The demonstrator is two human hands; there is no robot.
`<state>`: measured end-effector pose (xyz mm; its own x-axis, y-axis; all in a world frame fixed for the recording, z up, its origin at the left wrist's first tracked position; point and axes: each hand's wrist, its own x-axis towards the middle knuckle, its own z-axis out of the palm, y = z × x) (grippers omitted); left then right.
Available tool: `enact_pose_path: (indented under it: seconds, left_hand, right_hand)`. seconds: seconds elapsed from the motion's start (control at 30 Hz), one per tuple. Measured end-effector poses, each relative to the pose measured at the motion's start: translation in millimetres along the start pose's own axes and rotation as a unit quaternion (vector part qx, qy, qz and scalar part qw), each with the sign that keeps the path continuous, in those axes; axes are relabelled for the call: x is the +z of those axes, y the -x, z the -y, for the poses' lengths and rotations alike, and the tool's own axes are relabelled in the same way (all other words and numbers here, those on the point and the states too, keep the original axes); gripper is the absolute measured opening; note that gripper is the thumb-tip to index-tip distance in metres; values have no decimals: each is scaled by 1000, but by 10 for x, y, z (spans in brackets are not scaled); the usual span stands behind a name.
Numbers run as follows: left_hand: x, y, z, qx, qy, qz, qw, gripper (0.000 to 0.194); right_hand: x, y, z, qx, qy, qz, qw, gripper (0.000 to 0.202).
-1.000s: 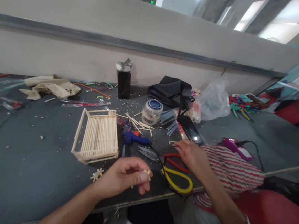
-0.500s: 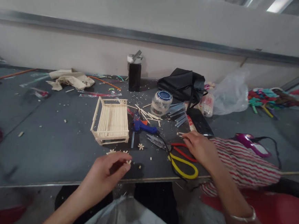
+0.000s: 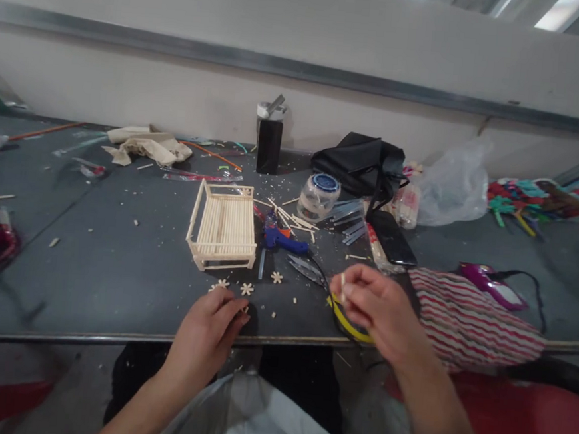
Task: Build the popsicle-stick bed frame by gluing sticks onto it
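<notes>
My left hand (image 3: 213, 325) is closed near the table's front edge, pinching a small pale wooden piece (image 3: 243, 310) largely covered by the fingers. Raised over the scissors, my right hand (image 3: 375, 304) grips a short wooden stick (image 3: 343, 288) between thumb and fingertips. Scissors with a yellow handle (image 3: 348, 323) lie below it, partly hidden. Small wooden star shapes, among them one star (image 3: 276, 278) on the right and another (image 3: 247, 288) beside it, lie just beyond my left hand. Behind them stands a little bed-like frame of wooden sticks (image 3: 226, 229).
A blue glue gun (image 3: 285, 241) lies right of the frame, with loose sticks (image 3: 294, 221) behind it. Farther back are a clear jar (image 3: 315, 209), black bottle (image 3: 269, 147) and black bag (image 3: 356, 165). A phone (image 3: 393, 238) and striped cloth (image 3: 462, 311) lie at right.
My right hand has come up from the tabletop and moved left, with a short wooden stick in its fingers. My left hand keeps its pinch, its fingers turned further over the small piece.
</notes>
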<state>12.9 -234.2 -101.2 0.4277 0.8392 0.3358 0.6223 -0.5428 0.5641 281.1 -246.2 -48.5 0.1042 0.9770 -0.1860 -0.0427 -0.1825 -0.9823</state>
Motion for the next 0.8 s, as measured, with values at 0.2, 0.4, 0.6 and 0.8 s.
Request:
enact_pose_path:
  seconds: [0.2,0.4,0.6,0.8]
  left_hand:
    - [-41,20,-180,8,62,-64,996,22]
    - [-5,-101,-575,-140,344,53,927,20]
    - [83,-119,-571,-232,428,68,871,25]
    - [-34,-126,-506,-310,487,35,816,24]
  right_hand:
    - [490,261,-190,33,-204,-9,978,37]
    - [654,379,-269,33,-193,-30,980,23]
    - [486,429,-258,-59,129,-73,987,24]
    - [-464,143,-388,-226,571,-95,783,46]
